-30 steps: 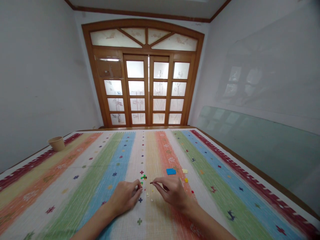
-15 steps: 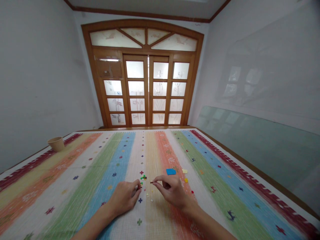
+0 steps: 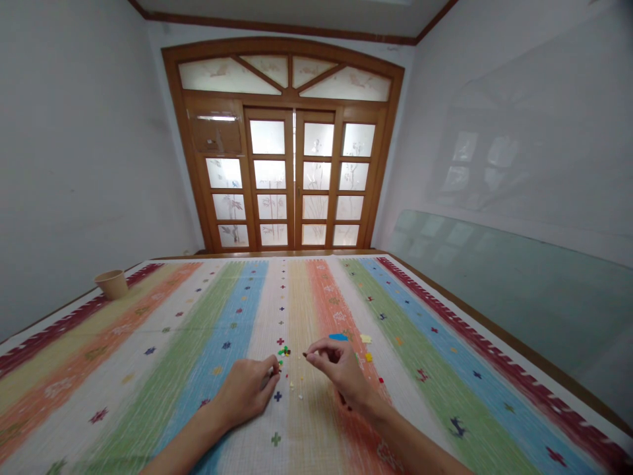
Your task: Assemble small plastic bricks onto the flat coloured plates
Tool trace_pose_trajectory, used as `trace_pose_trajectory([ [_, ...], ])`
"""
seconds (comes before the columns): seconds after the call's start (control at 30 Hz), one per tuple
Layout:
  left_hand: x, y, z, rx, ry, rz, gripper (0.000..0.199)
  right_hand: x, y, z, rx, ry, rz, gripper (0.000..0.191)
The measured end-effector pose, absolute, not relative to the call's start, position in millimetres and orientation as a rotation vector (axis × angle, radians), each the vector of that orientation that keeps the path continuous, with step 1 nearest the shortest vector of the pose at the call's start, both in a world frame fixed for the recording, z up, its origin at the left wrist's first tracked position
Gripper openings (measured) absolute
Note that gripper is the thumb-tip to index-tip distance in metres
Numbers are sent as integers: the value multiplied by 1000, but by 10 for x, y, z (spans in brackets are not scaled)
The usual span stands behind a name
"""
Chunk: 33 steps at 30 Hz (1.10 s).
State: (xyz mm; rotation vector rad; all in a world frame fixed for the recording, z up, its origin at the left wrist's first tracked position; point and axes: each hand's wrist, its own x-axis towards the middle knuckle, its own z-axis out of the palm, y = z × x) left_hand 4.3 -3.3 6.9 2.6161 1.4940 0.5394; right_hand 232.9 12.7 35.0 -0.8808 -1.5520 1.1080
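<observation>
My right hand [image 3: 342, 371] pinches a small dark brown piece [image 3: 305, 355] between thumb and fingertips, above the striped cloth. My left hand [image 3: 251, 390] rests on the cloth with its fingers curled together; whatever they hold is too small to make out. Just beyond its fingertips lies a cluster of small green, yellow and dark building pieces [image 3: 285, 351]. Several tiny pale pieces [image 3: 299, 396] are scattered between the hands. Behind my right hand is a flat blue piece [image 3: 338, 337], partly covered by the fingers.
A pale yellow piece [image 3: 365, 339], a yellow piece [image 3: 368, 357] and a red piece [image 3: 381, 380] lie right of my right hand. A brown paper cup [image 3: 111, 284] stands at the far left. The striped tablecloth [image 3: 188, 343] covers the table, with wooden doors [image 3: 294, 178] beyond.
My right hand has risen slightly and shifted a little to the right with the dark brown piece, now covering part of the blue piece. My left hand stays in place.
</observation>
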Motion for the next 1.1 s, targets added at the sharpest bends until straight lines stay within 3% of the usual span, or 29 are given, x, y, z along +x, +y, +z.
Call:
trace_pose_trajectory([
  [0.53, 45, -36, 77, 2618, 1517, 498, 17, 2326, 174, 315, -784, -1218, 1545, 45],
  [1.1, 43, -31, 69, 2595, 1522, 471, 18, 2390, 187, 426, -772, -1214, 1578, 47],
])
